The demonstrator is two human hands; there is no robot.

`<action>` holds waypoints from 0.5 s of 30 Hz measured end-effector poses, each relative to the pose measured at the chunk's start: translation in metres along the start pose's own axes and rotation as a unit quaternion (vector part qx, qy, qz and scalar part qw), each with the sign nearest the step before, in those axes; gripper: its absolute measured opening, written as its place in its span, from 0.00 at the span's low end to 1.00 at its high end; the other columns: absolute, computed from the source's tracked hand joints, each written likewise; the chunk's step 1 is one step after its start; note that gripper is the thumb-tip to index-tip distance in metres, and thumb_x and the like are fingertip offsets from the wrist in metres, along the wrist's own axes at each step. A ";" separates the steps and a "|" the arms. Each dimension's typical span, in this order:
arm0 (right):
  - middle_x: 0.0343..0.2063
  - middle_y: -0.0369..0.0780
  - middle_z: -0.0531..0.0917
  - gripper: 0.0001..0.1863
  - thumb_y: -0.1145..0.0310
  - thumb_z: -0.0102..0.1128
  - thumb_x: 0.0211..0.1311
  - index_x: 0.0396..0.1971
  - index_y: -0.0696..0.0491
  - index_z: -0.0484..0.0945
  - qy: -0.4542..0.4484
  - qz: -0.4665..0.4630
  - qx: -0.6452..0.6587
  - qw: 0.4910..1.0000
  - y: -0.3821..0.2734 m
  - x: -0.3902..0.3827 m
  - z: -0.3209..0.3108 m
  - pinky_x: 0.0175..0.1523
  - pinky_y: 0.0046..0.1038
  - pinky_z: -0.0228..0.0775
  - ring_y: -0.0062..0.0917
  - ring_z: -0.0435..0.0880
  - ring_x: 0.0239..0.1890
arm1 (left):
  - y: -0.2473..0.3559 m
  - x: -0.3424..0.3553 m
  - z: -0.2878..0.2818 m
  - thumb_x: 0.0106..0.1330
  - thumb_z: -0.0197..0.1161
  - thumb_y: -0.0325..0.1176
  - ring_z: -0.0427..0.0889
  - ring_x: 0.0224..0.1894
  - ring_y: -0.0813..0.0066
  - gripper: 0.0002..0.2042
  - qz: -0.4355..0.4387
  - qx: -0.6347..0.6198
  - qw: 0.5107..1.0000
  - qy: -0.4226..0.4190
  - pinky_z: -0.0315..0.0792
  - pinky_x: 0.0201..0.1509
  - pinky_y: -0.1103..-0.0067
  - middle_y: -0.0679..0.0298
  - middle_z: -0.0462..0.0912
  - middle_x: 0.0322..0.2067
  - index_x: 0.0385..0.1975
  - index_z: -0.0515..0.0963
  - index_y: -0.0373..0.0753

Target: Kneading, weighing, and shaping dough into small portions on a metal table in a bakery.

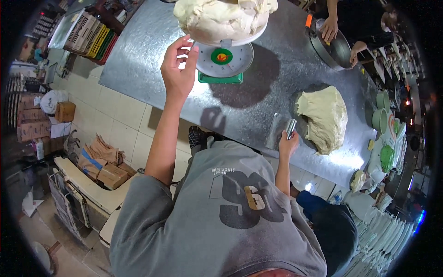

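Taking the view as a clock face, at 11 o'clock is the left hand [180,67], with its fingers loosely bent and spread apart, holding nothing. Its fingertips are just beside the rim of the weighing pan [251,39]; whether they touch it, I cannot tell. At 12 o'clock stands the green scale [240,62] on the metal table [138,64], and in its pan sits the large dough mass [221,22]. This dough should be heavy, soft and rather sticky, so I think it is better supported from below with two wide palms; a pinch at the edge would only stretch or tear it.

Near 3 o'clock the right hand [288,145] is closed around the metal handle of a scraper [291,129], which is probably stiff, light and smooth. Just beyond it, a little above 3 o'clock, lies the second dough piece [326,121], likely soft and sagging, to be gathered from underneath. At 2 o'clock, a co-worker's hands [329,30] are at a round pan [339,51].
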State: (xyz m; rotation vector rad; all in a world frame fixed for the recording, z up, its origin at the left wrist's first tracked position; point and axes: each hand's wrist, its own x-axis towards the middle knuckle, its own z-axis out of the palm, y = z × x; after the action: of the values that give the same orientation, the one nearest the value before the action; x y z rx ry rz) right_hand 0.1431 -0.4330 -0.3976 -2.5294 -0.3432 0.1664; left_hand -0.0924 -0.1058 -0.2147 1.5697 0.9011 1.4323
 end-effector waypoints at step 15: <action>0.50 0.47 0.77 0.29 0.61 0.58 0.67 0.60 0.63 0.62 -0.143 -0.220 0.415 0.871 -0.324 0.044 -0.027 0.54 0.28 0.72 0.27 0.78 0.50 | 0.024 0.201 0.029 0.53 0.67 0.62 0.71 0.60 0.59 0.40 0.139 0.172 0.966 -0.137 0.66 0.63 0.70 0.48 0.73 0.55 0.61 0.70 0.41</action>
State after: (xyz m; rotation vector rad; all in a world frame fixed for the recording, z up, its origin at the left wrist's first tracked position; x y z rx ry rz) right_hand 0.1229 -0.1755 -0.1959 -1.5244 -0.7660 0.4111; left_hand -0.0437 0.0629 -0.1100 2.1662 0.8174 1.2432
